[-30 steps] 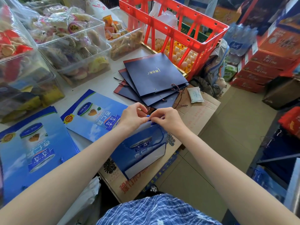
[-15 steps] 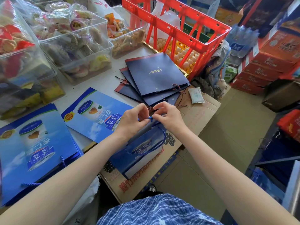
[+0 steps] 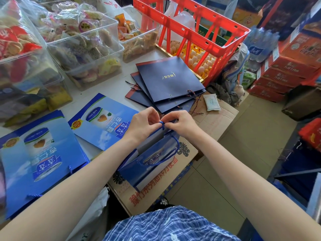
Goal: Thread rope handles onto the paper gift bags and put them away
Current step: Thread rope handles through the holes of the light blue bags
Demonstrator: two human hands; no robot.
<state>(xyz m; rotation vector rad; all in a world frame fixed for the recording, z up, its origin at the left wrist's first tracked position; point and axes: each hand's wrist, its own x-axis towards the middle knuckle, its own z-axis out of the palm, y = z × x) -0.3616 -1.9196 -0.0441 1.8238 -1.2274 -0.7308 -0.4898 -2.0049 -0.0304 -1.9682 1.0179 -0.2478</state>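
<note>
I see the blue gift bag [image 3: 152, 159] standing open just below both hands, on a cardboard box [image 3: 184, 164]. The left hand [image 3: 144, 124] and the right hand [image 3: 182, 124] almost touch; together they pinch the blue rope [image 3: 161, 124] between their fingertips.

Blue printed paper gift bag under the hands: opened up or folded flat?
Opened up. The blue printed paper gift bag shows a gaping mouth with grey inner wall, while left hand and right hand pinch its blue rope.
</note>
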